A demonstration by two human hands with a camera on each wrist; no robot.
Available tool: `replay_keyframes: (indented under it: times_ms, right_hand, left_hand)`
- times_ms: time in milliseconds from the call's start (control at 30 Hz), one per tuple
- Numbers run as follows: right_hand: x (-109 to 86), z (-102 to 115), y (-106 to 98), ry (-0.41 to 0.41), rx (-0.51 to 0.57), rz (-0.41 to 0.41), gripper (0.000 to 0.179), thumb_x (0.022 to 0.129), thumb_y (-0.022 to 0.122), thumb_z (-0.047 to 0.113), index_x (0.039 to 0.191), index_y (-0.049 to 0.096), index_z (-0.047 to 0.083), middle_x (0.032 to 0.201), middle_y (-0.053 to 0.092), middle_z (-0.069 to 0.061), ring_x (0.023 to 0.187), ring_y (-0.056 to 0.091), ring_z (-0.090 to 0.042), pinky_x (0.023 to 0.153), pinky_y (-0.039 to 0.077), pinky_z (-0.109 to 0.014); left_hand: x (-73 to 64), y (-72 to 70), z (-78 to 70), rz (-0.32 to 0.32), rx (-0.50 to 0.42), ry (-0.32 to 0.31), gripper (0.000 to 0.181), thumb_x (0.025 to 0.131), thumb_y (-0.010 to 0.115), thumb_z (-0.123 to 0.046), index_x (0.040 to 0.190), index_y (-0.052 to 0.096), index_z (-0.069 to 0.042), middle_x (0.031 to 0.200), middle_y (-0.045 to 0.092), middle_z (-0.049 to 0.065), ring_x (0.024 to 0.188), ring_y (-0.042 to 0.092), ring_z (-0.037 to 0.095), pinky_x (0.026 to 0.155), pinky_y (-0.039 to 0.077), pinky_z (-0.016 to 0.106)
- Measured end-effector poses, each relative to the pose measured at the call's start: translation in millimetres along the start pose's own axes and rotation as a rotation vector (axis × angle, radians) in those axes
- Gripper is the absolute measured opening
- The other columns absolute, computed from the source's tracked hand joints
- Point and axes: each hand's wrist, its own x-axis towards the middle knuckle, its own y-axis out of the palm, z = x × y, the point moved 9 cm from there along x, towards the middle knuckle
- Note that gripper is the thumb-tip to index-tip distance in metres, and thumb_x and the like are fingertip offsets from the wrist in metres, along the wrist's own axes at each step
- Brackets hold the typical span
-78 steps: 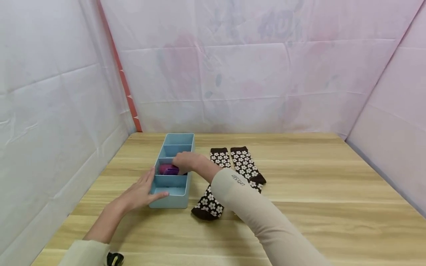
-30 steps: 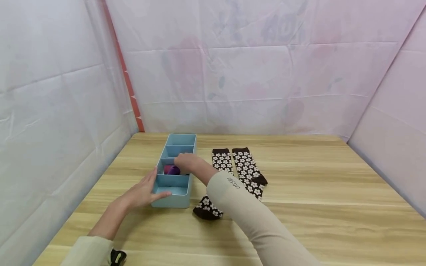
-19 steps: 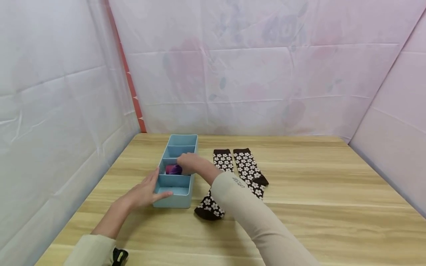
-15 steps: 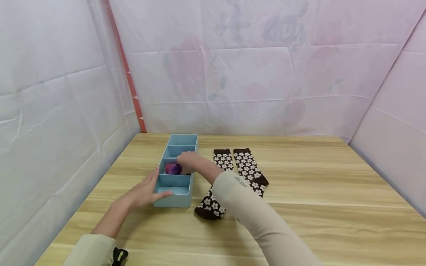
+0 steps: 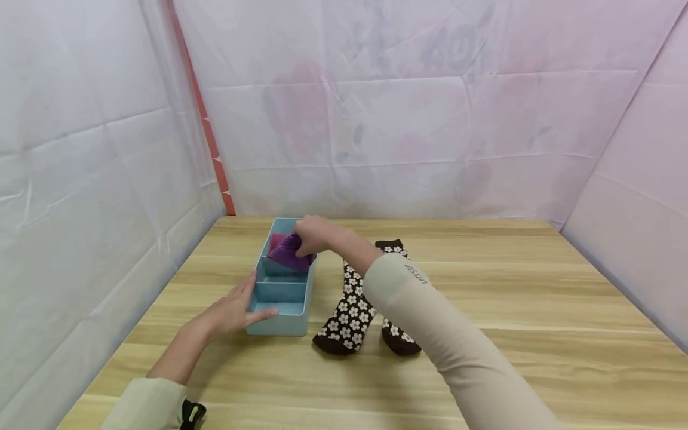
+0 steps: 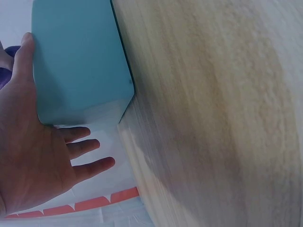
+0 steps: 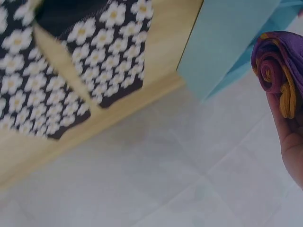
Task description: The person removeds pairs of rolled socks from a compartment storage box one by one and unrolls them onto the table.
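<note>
A right hand (image 5: 316, 234) grips a purple fabric bundle with magenta and mustard-yellow folds (image 5: 288, 255) over a light blue, rectangular divided box (image 5: 277, 326).

The right hand's fingers and thumb are clamped on the bundle, which is above the box's middle compartments. At the box's near left corner, the left hand (image 5: 230, 309) is spread wide, thumb along the near end wall and straight fingers against the left side. The box stands towards the far left corner of a pale wood-grain table (image 5: 510, 286); to its right lie two black socks with white flowers (image 5: 348, 313), dark toes towards the table's near edge.
</note>
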Motion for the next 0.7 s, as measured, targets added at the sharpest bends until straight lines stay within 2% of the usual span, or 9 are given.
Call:
replay_keyframes:
  times_ms: [300, 500, 700]
  right_hand:
    - [-31.3, -34.2, -22.2, 0.027, 0.065, -0.024, 0.019, 0.076, 0.073, 0.019, 0.086, 0.066, 0.004, 0.077, 0.063, -0.001, 0.068, 0.057, -0.014, 0.062, 0.045, -0.026]
    - [-57.5, -59.3, -25.0, 0.033, 0.098, -0.049, 0.019, 0.071, 0.074, 0.014, 0.084, 0.067, 0.002, 0.075, 0.063, -0.003, 0.067, 0.057, -0.016, 0.063, 0.047, -0.027]
    - [-93.1, -94.3, -17.6, 0.1, 0.125, -0.03, 0.017, 0.069, 0.074, 0.011, 0.079, 0.067, 0.0, 0.068, 0.061, -0.002, 0.06, 0.056, -0.015, 0.058, 0.047, -0.027]
  left_hand:
    - [-0.2, -0.4, 1.4, -0.003, -0.006, -0.004, 0.108, 0.081, 0.054, -0.063, 0.143, 0.0, 0.008, 0.146, 0.008, 0.029, 0.132, 0.013, 0.044, 0.101, 0.018, 0.057]
    - [-0.9, -3.9, 0.6, -0.014, -0.01, 0.004, 0.11, 0.079, 0.057, -0.062, 0.143, 0.003, 0.009, 0.146, 0.01, 0.029, 0.131, 0.011, 0.046, 0.1, 0.017, 0.059]
    - [1.0, -8.5, -1.0, -0.007, 0.026, 0.025, 0.11, 0.078, 0.059, -0.061, 0.141, 0.007, 0.013, 0.145, 0.011, 0.031, 0.131, 0.007, 0.047, 0.1, 0.015, 0.06]
